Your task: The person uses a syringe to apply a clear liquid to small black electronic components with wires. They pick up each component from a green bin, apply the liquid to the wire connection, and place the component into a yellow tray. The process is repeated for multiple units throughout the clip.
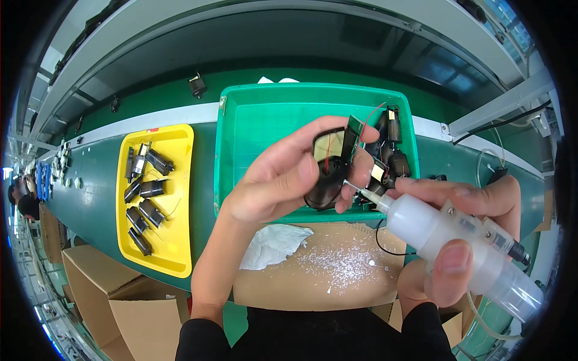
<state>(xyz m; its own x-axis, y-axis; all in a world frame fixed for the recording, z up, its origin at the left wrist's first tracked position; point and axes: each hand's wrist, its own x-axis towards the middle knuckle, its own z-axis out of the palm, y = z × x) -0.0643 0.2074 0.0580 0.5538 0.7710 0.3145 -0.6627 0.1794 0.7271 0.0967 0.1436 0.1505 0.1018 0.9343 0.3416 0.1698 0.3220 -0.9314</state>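
My left hand (pixel 274 177) is closed around a black plastic housing (pixel 324 191) with a pale yellow panel. A small green circuit board (pixel 355 132) and a thin red wire stick up from its far end. My right hand (pixel 481 201) grips a translucent glue syringe (pixel 430 231), tilted with its needle pointing up and left. The needle tip meets, or nearly meets, the right side of the housing; contact is hard to make out. Both hands are over the front of a green bin (pixel 259 123). Several black housings with wires (pixel 394 129) lie at its right side, partly hidden by my hands.
Left of the bin, a yellow tray (pixel 176 240) holds several black parts. In front lies a cardboard sheet (pixel 265 292) with a crumpled white cloth (pixel 274 243) and scattered white bits (pixel 343 268). Cardboard boxes (pixel 147 316) stand lower left. A metal frame post (pixel 500 105) rises at right.
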